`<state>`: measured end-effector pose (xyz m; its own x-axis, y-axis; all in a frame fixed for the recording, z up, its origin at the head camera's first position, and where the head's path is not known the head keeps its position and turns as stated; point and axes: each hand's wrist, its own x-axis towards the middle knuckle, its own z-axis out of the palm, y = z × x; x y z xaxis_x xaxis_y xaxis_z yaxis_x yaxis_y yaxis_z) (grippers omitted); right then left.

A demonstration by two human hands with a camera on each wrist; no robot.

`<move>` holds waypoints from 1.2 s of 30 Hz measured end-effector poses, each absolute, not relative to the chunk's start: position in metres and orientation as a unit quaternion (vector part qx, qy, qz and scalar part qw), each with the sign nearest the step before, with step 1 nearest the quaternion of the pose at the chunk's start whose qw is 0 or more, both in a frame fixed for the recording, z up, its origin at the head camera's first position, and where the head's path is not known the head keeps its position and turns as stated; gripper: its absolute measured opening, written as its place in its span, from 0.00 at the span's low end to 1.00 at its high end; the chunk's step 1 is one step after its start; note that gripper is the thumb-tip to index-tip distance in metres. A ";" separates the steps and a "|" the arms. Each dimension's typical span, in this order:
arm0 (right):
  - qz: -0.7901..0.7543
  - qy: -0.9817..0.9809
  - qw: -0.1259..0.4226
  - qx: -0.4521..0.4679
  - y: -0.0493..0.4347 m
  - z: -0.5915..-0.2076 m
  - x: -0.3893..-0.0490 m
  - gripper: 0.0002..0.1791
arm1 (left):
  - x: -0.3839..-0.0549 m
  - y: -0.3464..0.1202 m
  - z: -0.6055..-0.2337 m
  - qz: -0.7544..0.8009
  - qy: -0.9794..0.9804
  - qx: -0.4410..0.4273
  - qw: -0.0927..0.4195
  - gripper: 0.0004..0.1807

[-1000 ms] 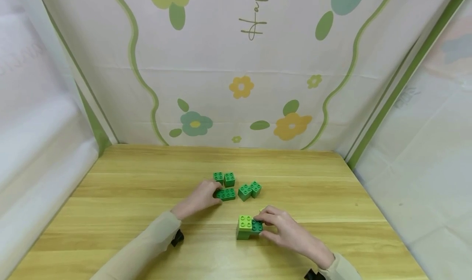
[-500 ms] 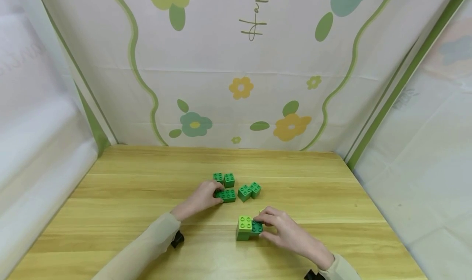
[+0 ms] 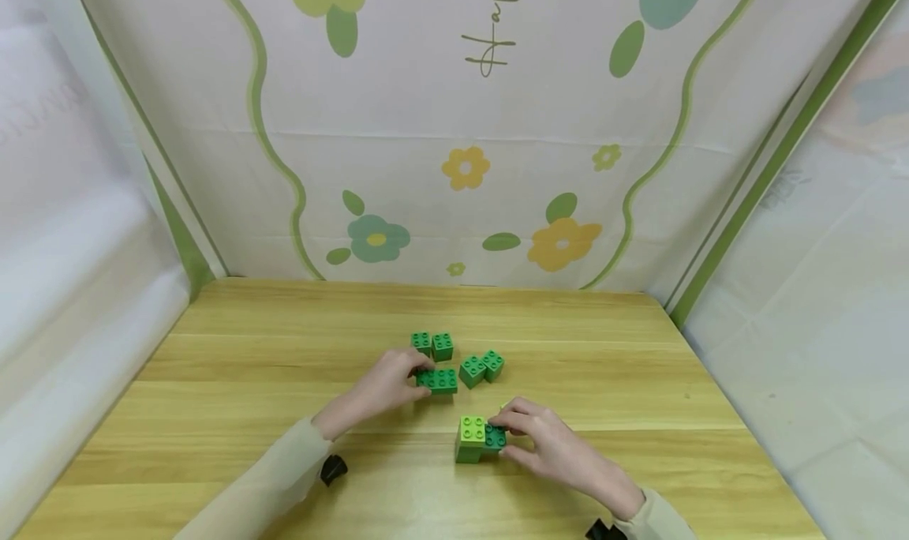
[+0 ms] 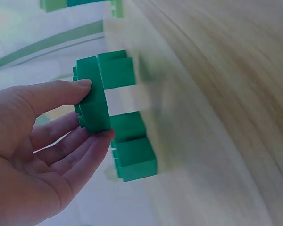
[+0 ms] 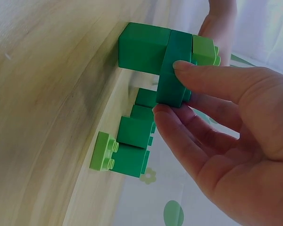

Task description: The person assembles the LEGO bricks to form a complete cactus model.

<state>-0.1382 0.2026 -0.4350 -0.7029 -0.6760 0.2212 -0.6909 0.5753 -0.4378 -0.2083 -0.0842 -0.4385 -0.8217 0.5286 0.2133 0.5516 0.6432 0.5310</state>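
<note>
My left hand pinches a long green building brick between thumb and fingers. In the left wrist view this long brick appears raised off the table. My right hand grips the overhanging end of a dark green brick in a small stack. On that brick's other end sits a light green brick, with a green block underneath, standing on the table. The right wrist view shows the right thumb on the dark green brick and fingertips at its end.
Beyond the left hand stand two small green bricks. Two more green bricks lie to their right. A low light green brick, mostly hidden by the right hand in the head view, lies on the wooden table. A patterned curtain hangs behind.
The left hand has raised the long green brick and shifted it slightly nearer and to the right, with the left wrist turning a little. The right hand and stack have stayed put.
</note>
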 end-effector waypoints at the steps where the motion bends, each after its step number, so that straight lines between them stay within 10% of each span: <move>1: 0.252 -0.888 0.014 0.385 0.203 -0.435 -0.138 0.19 | -0.206 -0.084 -0.436 -0.301 -0.905 -0.300 0.020 0.19; 36: 0.254 -0.877 0.035 0.406 0.202 -0.437 -0.140 0.19 | -0.160 -0.086 -0.406 -0.297 -0.866 -0.396 0.066 0.18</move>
